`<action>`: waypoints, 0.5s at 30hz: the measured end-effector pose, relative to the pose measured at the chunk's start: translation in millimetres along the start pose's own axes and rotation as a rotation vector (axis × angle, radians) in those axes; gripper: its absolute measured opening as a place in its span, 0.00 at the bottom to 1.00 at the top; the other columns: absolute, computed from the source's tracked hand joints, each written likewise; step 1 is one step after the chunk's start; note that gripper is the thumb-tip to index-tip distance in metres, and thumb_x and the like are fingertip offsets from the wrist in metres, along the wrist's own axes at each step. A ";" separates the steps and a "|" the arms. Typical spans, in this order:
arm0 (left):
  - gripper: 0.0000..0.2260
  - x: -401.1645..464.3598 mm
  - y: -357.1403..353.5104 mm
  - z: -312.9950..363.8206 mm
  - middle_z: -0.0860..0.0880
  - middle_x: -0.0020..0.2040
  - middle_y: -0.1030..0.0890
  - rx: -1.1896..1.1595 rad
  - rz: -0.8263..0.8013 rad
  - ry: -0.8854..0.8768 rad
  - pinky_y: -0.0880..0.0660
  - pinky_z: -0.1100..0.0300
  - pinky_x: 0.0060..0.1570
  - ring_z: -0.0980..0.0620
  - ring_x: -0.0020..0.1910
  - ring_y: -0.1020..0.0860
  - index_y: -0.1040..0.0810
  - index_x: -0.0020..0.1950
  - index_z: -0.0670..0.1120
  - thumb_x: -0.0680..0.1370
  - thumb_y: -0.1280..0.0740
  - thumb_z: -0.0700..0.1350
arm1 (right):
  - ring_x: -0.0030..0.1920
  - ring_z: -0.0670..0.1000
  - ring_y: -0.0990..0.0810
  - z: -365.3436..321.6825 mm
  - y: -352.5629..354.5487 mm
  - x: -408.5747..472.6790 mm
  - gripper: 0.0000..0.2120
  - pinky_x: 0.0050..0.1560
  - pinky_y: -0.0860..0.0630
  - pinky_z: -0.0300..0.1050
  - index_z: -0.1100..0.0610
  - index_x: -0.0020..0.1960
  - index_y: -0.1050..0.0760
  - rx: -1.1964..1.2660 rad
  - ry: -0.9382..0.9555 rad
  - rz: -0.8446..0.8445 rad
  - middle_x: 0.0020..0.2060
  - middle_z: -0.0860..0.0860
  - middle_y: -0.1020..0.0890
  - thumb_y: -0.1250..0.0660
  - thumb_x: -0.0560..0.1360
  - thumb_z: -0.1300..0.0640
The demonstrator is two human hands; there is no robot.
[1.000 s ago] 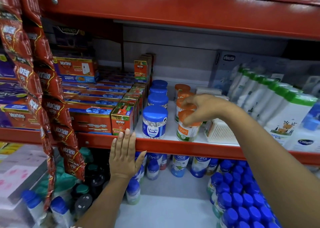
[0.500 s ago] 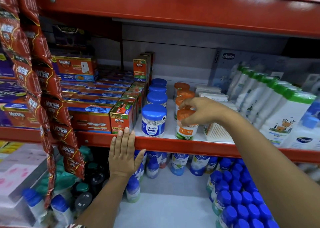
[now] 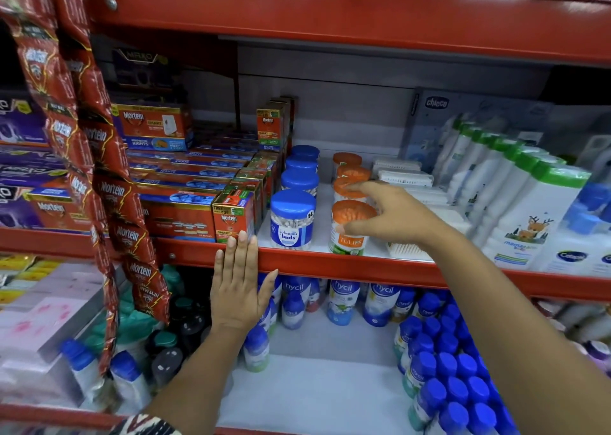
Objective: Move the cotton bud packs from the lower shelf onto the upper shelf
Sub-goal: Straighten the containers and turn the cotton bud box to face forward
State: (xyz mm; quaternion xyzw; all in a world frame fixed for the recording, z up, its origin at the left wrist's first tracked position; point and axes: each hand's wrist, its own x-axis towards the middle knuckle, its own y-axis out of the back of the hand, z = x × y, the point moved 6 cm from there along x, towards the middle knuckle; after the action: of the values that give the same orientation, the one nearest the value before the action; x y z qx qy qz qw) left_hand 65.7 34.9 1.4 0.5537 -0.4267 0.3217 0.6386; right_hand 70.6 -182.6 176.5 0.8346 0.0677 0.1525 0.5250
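Head view: Tulips cotton bud jar [image 3: 347, 228], front of upper shelf [image 3: 347, 264], among orange-lidded jars.
Right hand [image 3: 393, 216] spread, fingers loosely touching its lid and side, no closed grip; left hand [image 3: 236, 289] flat on the shelf edge, empty. Jar judged light, rigid, smooth plastic; hold round the body. Shop shelving, crowded.

On the upper shelf [image 3: 330, 264], a row of Johnson's buds jars [image 3: 291, 219] runs from near to far, just right of the Mortein boxes [image 3: 233, 214]. Right of that row runs a row of Tulips jars [image 3: 348, 228], then flat cotton bud packs [image 3: 405, 178], perhaps stacked, then lotion bottles [image 3: 529, 209]. Hycil bottles [image 3: 342, 302] stand on the lower shelf [image 3: 314, 391].
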 end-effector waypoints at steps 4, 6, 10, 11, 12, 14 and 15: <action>0.30 0.7 14.6 19.0 0.48 0.80 0.56 -0.115 -0.018 0.043 0.55 0.51 0.78 0.48 0.79 0.54 0.55 0.80 0.44 0.84 0.52 0.58 | 0.60 0.48 0.26 17.7 12.3 -42.7 0.21 0.56 0.34 0.41 0.53 0.64 0.25 0.070 0.097 0.442 0.61 0.50 0.22 0.29 0.73 0.50; 0.28 8.1 29.0 52.7 0.44 0.80 0.48 -0.252 0.024 -0.078 0.49 0.50 0.77 0.46 0.79 0.48 0.48 0.79 0.43 0.84 0.47 0.54 | 0.59 0.47 0.25 38.0 15.6 -64.0 0.16 0.59 0.31 0.42 0.55 0.60 0.23 0.123 0.082 0.621 0.57 0.51 0.20 0.30 0.74 0.52; 0.19 42.3 53.9 135.9 0.40 0.66 0.24 -0.538 0.045 -0.292 0.27 0.54 0.65 0.45 0.67 0.26 0.29 0.69 0.37 0.81 0.37 0.45 | 0.60 0.54 0.24 87.0 21.9 -84.2 0.16 0.60 0.28 0.51 0.54 0.60 0.23 0.183 -0.098 0.770 0.58 0.52 0.21 0.31 0.75 0.50; 0.17 52.2 55.9 153.5 0.40 0.63 0.21 -0.558 0.045 -0.306 0.24 0.55 0.60 0.45 0.62 0.23 0.26 0.66 0.36 0.80 0.36 0.44 | 0.59 0.55 0.24 96.7 24.9 -85.1 0.17 0.59 0.28 0.51 0.54 0.61 0.24 0.189 -0.137 0.779 0.59 0.53 0.22 0.31 0.75 0.49; 0.17 62.2 55.2 167.8 0.41 0.60 0.19 -0.570 0.029 -0.297 0.22 0.56 0.56 0.46 0.59 0.21 0.24 0.64 0.36 0.79 0.36 0.44 | 0.59 0.56 0.25 104.3 27.8 -84.5 0.18 0.57 0.30 0.47 0.55 0.62 0.25 0.184 -0.167 0.778 0.59 0.54 0.23 0.31 0.75 0.49; 0.19 82.1 51.0 188.0 0.42 0.58 0.18 -0.587 -0.058 -0.204 0.20 0.56 0.49 0.47 0.54 0.19 0.24 0.64 0.37 0.80 0.38 0.47 | 0.62 0.56 0.27 117.1 32.0 -79.7 0.21 0.54 0.35 0.42 0.58 0.65 0.27 0.146 -0.211 0.742 0.61 0.56 0.24 0.32 0.75 0.49; 0.20 90.3 47.4 193.6 0.42 0.57 0.18 -0.595 -0.118 -0.126 0.19 0.55 0.45 0.47 0.53 0.18 0.25 0.66 0.38 0.80 0.40 0.49 | 0.62 0.56 0.27 121.6 33.2 -76.4 0.23 0.54 0.35 0.43 0.59 0.66 0.29 0.130 -0.227 0.713 0.62 0.57 0.24 0.33 0.76 0.49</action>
State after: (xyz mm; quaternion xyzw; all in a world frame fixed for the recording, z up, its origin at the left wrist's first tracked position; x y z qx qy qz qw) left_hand 26.0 -152.2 107.6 0.3852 -0.5078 0.1100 0.7627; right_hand 36.5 -322.1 143.3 0.8488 -0.2761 0.2278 0.3892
